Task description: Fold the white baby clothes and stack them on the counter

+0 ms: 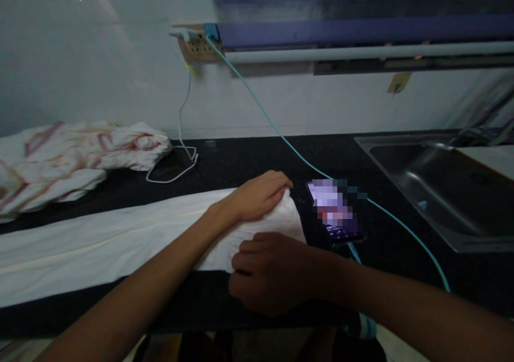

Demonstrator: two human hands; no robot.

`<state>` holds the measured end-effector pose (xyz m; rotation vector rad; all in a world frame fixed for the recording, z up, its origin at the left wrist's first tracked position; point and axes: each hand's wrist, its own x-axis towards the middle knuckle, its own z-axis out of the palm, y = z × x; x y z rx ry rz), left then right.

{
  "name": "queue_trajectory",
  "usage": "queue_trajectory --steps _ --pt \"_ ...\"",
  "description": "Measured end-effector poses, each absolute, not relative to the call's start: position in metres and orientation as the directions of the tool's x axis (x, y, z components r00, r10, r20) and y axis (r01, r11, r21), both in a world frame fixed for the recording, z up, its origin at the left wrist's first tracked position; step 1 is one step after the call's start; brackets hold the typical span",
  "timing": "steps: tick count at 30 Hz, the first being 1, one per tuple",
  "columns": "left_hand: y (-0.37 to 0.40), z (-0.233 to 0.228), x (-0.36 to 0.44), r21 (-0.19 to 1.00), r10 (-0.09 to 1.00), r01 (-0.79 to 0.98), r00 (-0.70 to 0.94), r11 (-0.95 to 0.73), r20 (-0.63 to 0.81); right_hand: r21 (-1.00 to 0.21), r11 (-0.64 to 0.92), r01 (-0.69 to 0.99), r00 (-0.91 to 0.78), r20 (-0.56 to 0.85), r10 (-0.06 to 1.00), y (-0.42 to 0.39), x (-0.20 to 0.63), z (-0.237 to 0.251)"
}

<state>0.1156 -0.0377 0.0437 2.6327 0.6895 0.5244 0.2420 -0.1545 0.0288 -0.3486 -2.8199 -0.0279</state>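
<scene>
A long folded strip of white cloth (132, 233) lies across the dark counter, running from the left edge to the middle. Its right end is bunched and slightly gathered. My left hand (263, 193) rests over the far corner of that end, fingers together and bent down around the edge. Closer to me, my right hand (269, 271) is curled into a fist at the near edge of the same end, its fingers closed on the cloth. Both thumbs are mostly hidden. Right of the hands lies a phone (341, 233) with its screen lit and partly blurred.
A crumpled white cloth with reddish stripes (80, 158) lies at the back left. A turquoise cable (261, 107) runs from the wall socket (203, 48) across the black counter (241, 158). A white cable (180, 177) loops nearby. At right is a steel sink (417, 180).
</scene>
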Motion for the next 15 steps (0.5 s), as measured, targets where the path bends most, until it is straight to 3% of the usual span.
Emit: queue_trajectory --steps 3,7,11,15 --pt "-0.038 0.036 0.117 0.355 0.300 0.190 0.909 -0.915 0.288 -0.015 0.981 0.194 -0.925 0.329 0.188 -0.155 0.243 0.024" --pt "-0.052 0.034 0.112 0.290 0.147 0.061 0.948 -0.955 0.283 0.023 0.985 0.172 -0.891 0.431 0.146 -0.153 0.241 0.021" --pt "-0.060 0.029 0.116 0.306 0.147 0.079 0.967 -0.949 0.207 0.061 0.979 0.193 -0.857 0.496 0.138 -0.152 0.241 0.023" --pt "-0.057 0.025 0.118 0.211 0.167 0.125 0.966 -0.970 0.197 0.067 0.976 0.208 -0.827 0.545 0.138 -0.151 0.242 0.023"
